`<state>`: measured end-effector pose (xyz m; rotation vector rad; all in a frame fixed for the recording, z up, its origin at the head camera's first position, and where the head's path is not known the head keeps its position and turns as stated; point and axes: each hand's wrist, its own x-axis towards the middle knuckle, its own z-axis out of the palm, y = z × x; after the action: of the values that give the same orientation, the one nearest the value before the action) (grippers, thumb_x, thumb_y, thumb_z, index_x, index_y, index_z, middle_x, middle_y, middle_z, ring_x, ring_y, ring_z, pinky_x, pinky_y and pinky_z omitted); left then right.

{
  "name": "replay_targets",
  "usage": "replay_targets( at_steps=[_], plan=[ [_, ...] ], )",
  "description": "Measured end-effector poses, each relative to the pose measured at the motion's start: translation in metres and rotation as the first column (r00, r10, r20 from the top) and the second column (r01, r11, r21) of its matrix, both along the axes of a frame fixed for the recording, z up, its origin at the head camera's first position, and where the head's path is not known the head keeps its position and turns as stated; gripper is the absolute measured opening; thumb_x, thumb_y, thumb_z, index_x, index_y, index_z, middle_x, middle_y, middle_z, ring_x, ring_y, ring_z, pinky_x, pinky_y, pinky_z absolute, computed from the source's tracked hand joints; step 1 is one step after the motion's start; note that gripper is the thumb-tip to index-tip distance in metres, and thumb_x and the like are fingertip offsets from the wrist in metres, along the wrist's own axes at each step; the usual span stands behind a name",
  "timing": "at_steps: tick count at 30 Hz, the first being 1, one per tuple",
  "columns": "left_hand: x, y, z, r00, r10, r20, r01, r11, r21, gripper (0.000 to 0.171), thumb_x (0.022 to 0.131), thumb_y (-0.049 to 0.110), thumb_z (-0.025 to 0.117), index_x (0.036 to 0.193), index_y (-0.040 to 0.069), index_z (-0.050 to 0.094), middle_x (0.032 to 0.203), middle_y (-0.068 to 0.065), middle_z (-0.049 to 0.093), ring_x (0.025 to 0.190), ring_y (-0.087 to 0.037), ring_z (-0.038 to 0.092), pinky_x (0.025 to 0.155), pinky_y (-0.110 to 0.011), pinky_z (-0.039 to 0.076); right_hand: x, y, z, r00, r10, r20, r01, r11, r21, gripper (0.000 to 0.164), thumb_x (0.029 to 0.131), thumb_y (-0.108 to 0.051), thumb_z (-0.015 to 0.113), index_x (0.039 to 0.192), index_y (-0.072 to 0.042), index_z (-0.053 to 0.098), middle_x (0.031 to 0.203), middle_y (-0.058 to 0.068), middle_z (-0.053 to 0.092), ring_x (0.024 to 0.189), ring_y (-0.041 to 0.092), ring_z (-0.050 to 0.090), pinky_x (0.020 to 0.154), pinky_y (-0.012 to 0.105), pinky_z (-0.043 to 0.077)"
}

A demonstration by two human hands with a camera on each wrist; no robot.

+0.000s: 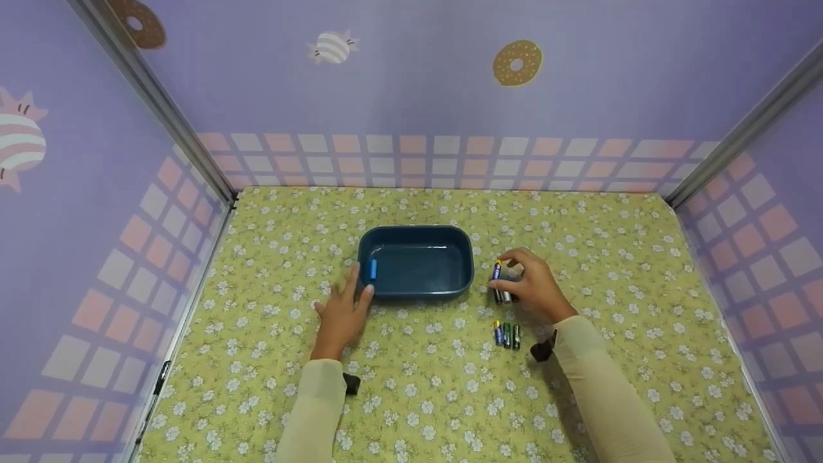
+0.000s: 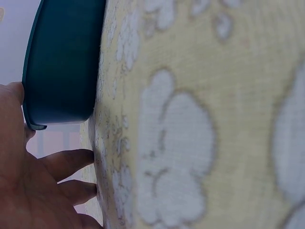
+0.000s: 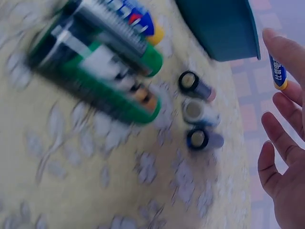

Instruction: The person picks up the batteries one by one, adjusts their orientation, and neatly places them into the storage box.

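Note:
My left hand [image 1: 341, 318] rests at the near left corner of a dark teal plastic tub [image 1: 421, 267], its thumb touching the rim. In the left wrist view, the other fingers [image 2: 71, 162] spread down to the cloth. A light blue battery [image 1: 373, 270] lies inside the tub at its left end. Right of the tub, my right hand [image 1: 539, 286] pinches a blue battery with a yellow end [image 3: 278, 71] between thumb and forefinger, raised off the table. Below that hand several batteries [image 3: 200, 112] lie side by side, partly hidden in the head view.
Nearer to me, a second row of batteries [image 1: 507, 335] lies on the cloth: one blue and yellow, the others green and dark. Flowered yellow cloth [image 1: 411, 386] covers the table. Purple panels [image 1: 418, 83] with metal corner posts [image 1: 161, 96] close in the back and sides.

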<state>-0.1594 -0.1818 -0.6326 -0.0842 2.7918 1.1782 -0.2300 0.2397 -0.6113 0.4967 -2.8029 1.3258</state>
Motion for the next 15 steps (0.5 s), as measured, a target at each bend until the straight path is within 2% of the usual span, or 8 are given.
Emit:
replay_targets(
  at_steps=[5, 9, 15],
  plan=[
    [-0.001, 0.001, -0.001, 1.0, 0.012, 0.003, -0.012, 1.0, -0.006, 0.074, 0.1, 0.076, 0.03, 0.163, 0.048, 0.005, 0.169, -0.011, 0.026, 0.157, -0.046, 0.01, 0.114, -0.079, -0.011, -0.005, -0.01, 0.006, 1.0, 0.0, -0.007, 0.0, 1.0, -0.008, 0.053, 0.083, -0.038, 0.086, 0.128, -0.019, 0.065, 0.125, 0.001, 0.064, 0.114, 0.036, 0.061, 0.087, 0.053, 0.053],
    [-0.001, 0.001, -0.002, 1.0, 0.018, 0.014, -0.017, 1.0, -0.014, 0.074, 0.099, 0.076, 0.029, 0.163, 0.049, 0.004, 0.169, -0.012, 0.024, 0.157, -0.046, 0.01, 0.114, -0.079, -0.011, -0.01, -0.019, 0.012, 1.0, 0.02, -0.02, -0.02, 0.999, -0.031, 0.057, 0.083, -0.042, 0.086, 0.129, -0.015, 0.065, 0.125, 0.002, 0.064, 0.113, 0.038, 0.061, 0.085, 0.053, 0.052],
    [-0.002, 0.001, -0.001, 1.0, 0.008, 0.01, -0.008, 1.0, -0.026, 0.074, 0.101, 0.075, 0.029, 0.163, 0.046, 0.004, 0.168, -0.014, 0.027, 0.157, -0.047, 0.011, 0.114, -0.079, -0.011, -0.018, -0.038, 0.022, 0.997, 0.051, -0.053, -0.055, 0.996, -0.065, 0.059, 0.081, -0.046, 0.086, 0.127, -0.017, 0.065, 0.123, 0.004, 0.064, 0.112, 0.038, 0.061, 0.083, 0.052, 0.05]
  ],
)
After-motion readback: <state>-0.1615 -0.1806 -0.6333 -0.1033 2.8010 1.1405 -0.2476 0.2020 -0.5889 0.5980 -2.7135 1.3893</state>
